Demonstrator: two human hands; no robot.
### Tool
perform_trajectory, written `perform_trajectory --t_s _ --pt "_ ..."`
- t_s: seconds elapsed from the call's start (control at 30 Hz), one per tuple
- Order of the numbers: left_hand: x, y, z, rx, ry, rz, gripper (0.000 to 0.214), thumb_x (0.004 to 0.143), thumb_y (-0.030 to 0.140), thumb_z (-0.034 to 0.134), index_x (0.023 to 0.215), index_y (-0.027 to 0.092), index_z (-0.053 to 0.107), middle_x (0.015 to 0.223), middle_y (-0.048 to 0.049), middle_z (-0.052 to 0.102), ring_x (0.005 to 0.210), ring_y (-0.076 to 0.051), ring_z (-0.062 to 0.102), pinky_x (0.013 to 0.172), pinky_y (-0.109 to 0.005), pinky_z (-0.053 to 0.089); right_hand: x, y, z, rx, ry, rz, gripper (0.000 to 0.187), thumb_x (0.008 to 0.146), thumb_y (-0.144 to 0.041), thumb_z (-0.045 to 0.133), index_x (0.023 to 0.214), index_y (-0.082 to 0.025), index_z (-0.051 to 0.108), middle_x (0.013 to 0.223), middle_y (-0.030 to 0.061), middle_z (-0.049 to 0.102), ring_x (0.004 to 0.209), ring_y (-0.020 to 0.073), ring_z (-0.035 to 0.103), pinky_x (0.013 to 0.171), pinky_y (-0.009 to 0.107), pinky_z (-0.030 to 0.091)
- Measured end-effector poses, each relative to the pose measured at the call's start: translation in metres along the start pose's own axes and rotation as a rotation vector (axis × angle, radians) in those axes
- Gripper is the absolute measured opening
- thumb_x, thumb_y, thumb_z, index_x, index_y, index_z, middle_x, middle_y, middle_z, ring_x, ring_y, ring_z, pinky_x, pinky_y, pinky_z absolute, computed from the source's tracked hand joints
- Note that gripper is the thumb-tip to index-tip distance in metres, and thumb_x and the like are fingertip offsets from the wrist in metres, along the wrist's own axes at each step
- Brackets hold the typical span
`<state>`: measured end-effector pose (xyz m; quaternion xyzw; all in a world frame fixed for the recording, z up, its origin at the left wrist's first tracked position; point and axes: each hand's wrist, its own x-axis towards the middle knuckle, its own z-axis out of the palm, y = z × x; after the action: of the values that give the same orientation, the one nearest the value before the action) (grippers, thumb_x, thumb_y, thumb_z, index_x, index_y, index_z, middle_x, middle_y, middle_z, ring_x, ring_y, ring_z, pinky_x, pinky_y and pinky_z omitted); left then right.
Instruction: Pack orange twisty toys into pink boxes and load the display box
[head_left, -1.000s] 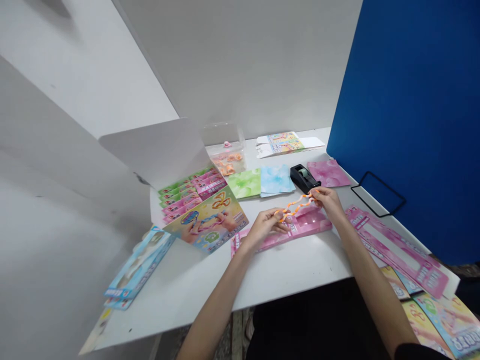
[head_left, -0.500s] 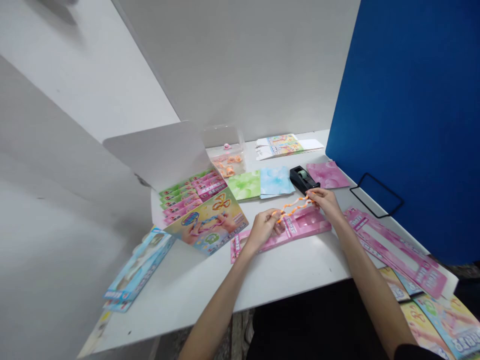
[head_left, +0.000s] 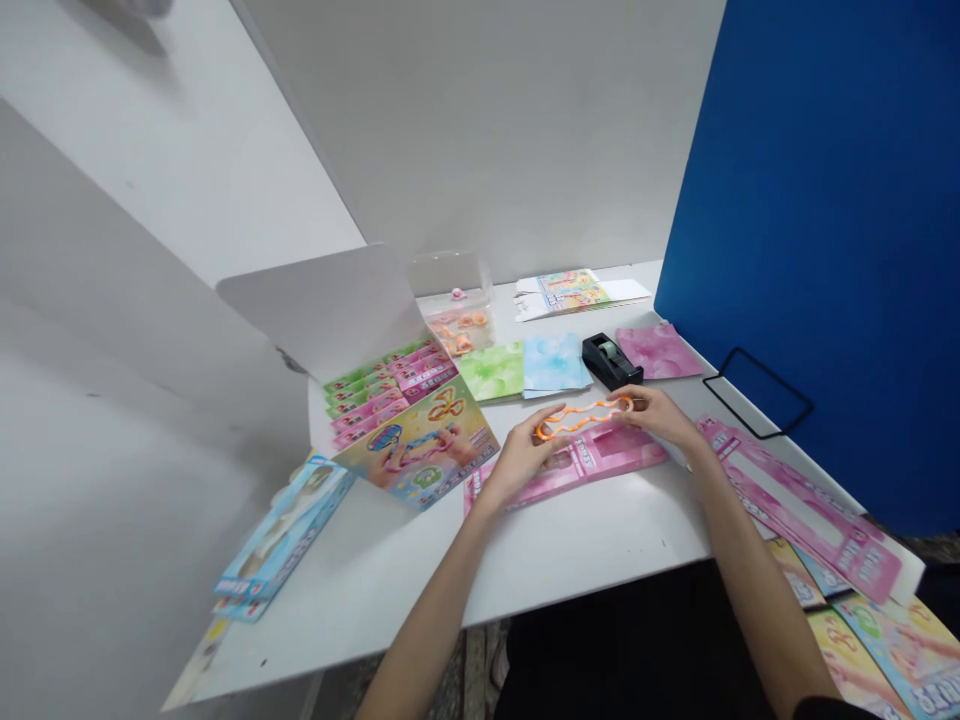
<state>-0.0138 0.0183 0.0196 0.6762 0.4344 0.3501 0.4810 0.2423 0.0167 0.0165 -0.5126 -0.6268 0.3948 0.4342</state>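
The left hand (head_left: pixel 520 459) and right hand (head_left: pixel 657 415) hold an orange segmented plastic chain (head_left: pixel 581 418) stretched between them, just above a long pink die-cut card (head_left: pixel 609 451) on the white counter (head_left: pixel 585 540). Each grip is closed, fingers and thumb pinching one end of the chain. The chain has swung from a rising diagonal to nearly level and sits lower, now close over the card. Beyond lie a black tape dispenser (head_left: pixel 609 361) and squares of pink (head_left: pixel 658 351), blue (head_left: pixel 553 364) and green (head_left: pixel 491 370) marbled paper. To the left are a colourful illustrated card (head_left: pixel 420 447) and overlapping rows of green and pink cards (head_left: pixel 390 390). Farther back, a clear plastic box (head_left: pixel 455 300) holds small orange pieces, near a bright blue partition (head_left: pixel 810 250).
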Motion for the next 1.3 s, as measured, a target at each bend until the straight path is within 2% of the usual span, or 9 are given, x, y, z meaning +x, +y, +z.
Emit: perform_trajectory --t_s 0.13,0.33,0.57,0.67,0.8,0.9,1.03,1.13,1.3 --pt "-0.003 0.002 -0.001 0.166 0.073 0.045 0.044 0.079 0.032 0.063 0.121 0.020 0.066 0.062 0.0056 0.053 0.048 -0.007 0.042 0.048 -0.018 0.033 0.002 0.003 0.000 -0.153 0.008 -0.087 0.032 0.070 -0.042 0.074 0.091 -0.018 0.073 0.067 -0.0023 0.052 0.057 0.0113 0.042 0.052 0.024 0.032" --pt "-0.002 0.000 -0.002 0.296 0.127 0.054 0.037 0.079 0.028 0.060 0.113 0.019 0.071 0.062 0.0043 0.058 0.050 -0.009 0.046 0.053 -0.020 0.035 0.002 0.003 -0.001 -0.239 0.017 -0.163 0.027 0.073 -0.041 0.071 0.089 -0.019 0.074 0.071 0.0007 0.056 0.059 0.0136 0.045 0.056 0.026 0.036" --pt "-0.001 -0.003 -0.002 0.308 0.143 0.080 0.033 0.077 0.026 0.062 0.107 0.018 0.074 0.063 0.0017 0.063 0.058 -0.013 0.052 0.062 -0.022 0.040 0.002 0.001 0.000 -0.250 0.005 -0.190 0.021 0.075 -0.036 0.070 0.087 -0.020 0.073 0.072 0.0001 0.056 0.061 0.0137 0.046 0.058 0.027 0.038" --pt "-0.001 -0.003 -0.003 0.322 0.140 0.089 0.033 0.078 0.029 0.062 0.108 0.019 0.073 0.066 0.0011 0.063 0.060 -0.013 0.052 0.062 -0.022 0.040 0.001 -0.002 0.001 -0.202 0.003 -0.147 0.020 0.073 -0.035 0.072 0.086 -0.020 0.072 0.070 -0.0013 0.053 0.060 0.0128 0.045 0.057 0.027 0.037" --pt "-0.004 0.000 -0.001 0.348 0.126 0.106 0.033 0.084 0.034 0.058 0.113 0.022 0.070 0.074 0.0008 0.065 0.065 -0.014 0.055 0.065 -0.022 0.041 0.000 -0.003 0.000 0.069 0.007 -0.004 0.037 0.071 -0.042 0.074 0.099 -0.020 0.067 0.074 -0.0013 0.058 0.059 0.0133 0.052 0.055 0.027 0.043" --pt "-0.007 0.001 0.007 0.340 0.068 0.113 0.054 0.085 0.042 0.060 0.135 0.025 0.053 0.096 -0.0036 0.067 0.083 -0.018 0.061 0.078 -0.027 0.044 0.001 0.000 -0.004 0.220 0.135 0.028 0.041 0.069 -0.049 0.073 0.095 -0.019 0.064 0.079 0.0024 0.064 0.059 0.0142 0.057 0.057 0.030 0.048" --pt "-0.013 -0.006 0.019 0.549 -0.084 0.217 0.110 0.065 0.050 0.079 0.153 0.026 0.019 0.132 -0.0127 0.053 0.116 -0.031 0.050 0.098 -0.041 0.039 0.003 0.006 -0.018 0.157 0.349 0.021 0.041 0.069 -0.054 0.071 0.086 -0.017 0.067 0.072 0.0035 0.065 0.053 0.0126 0.052 0.051 0.028 0.045" --pt "-0.016 -0.010 0.027 0.783 -0.142 0.213 0.109 0.071 0.044 0.076 0.154 0.027 0.008 0.119 -0.0093 0.059 0.106 -0.030 0.053 0.093 -0.041 0.040 0.003 0.012 -0.031 0.074 0.522 0.013 0.043 0.070 -0.057 0.068 0.081 -0.016 0.069 0.065 0.0020 0.062 0.052 0.0120 0.048 0.049 0.025 0.040" --pt "-0.018 -0.006 0.034 0.941 0.061 0.164 0.097 0.081 0.043 0.066 0.155 0.022 0.007 0.117 -0.0103 0.058 0.104 -0.029 0.053 0.089 -0.039 0.040 0.004 0.023 -0.039 0.039 0.654 0.015 0.041 0.069 -0.055 0.067 0.077 -0.015 0.069 0.064 0.0017 0.061 0.055 0.0130 0.050 0.050 0.025 0.040"
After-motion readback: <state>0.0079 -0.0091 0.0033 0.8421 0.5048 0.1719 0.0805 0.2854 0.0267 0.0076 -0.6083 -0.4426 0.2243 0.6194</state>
